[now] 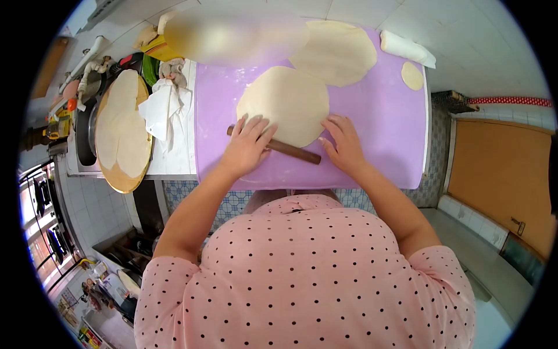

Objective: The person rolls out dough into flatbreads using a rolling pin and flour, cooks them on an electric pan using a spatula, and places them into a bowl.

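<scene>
A round dough sheet (285, 99) is spread on a purple mat (381, 148), close to the table's near side. Across its near edge a brown rolling pin (294, 152) is laid at a slant, its right end brought nearer the person than its left. The pin's left part is covered by the left hand (249, 142) — palm down, fingers fanned out over the dough. The right hand (343, 139) is placed at the sheet's right edge, thumb parted from the fingers; whether the dough is touched by the thumb cannot be told.

Behind, a second dough sheet (340, 52) is met by the first, and what lies left of it is lost in blur. At the mat's far right corner a small dough disc (412, 76) is seen, with a white roll (408, 49) set beyond it. To the left, beside a crumpled white cloth (164, 110), pale dough pieces (123, 131) are carried on a golden oval board (123, 185) — partly over a sink (86, 152).
</scene>
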The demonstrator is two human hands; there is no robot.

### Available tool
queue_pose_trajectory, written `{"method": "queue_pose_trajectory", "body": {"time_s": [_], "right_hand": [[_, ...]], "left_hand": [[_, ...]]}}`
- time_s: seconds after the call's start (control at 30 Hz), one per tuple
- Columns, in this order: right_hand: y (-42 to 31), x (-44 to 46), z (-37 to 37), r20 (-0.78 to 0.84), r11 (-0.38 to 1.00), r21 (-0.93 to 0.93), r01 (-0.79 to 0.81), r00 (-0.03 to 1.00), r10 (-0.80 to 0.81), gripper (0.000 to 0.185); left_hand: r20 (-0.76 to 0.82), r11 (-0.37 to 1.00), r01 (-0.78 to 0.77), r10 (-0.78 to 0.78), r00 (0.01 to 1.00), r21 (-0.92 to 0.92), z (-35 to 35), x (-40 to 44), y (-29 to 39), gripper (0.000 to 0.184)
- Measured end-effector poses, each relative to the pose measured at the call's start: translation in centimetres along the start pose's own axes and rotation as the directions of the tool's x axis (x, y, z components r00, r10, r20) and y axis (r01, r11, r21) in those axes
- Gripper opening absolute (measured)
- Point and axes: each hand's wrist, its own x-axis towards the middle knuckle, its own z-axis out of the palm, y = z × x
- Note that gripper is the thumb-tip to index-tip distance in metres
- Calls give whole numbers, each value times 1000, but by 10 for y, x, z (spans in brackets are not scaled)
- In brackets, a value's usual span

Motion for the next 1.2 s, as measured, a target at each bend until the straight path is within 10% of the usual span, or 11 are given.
{"method": "queue_pose_trajectory", "body": {"time_s": [0.4, 0.47, 0.7, 0.87, 1.1, 1.2], "right_hand": [[0, 50, 37, 366, 927, -301, 224, 925, -104, 68], [-9, 44, 45, 397, 903, -373, 212, 916, -51, 74], [-59, -7, 67, 411, 946, -305, 109, 911, 28, 84], [-75, 15, 62, 427, 963, -217, 158, 903, -52, 78], [-80, 267, 97, 16, 943, -65, 326, 945, -326, 40], [-89, 330, 114, 300, 964, -190, 186, 946, -123, 37]], "left_hand": [[-92, 991, 65, -76, 993, -117, -3, -59, -19, 34], [-56, 938, 295, -310, 949, -182, -12, -76, -23, 29], [51, 518, 665, -767, 639, -538, -12, -97, -48, 19], [202, 117, 484, -806, 557, -867, 8, -84, -63, 20], [-64, 315, 366, -827, 559, -876, 18, -92, -57, 18], [-60, 321, 396, -836, 546, -860, 27, -96, -63, 21]]}}
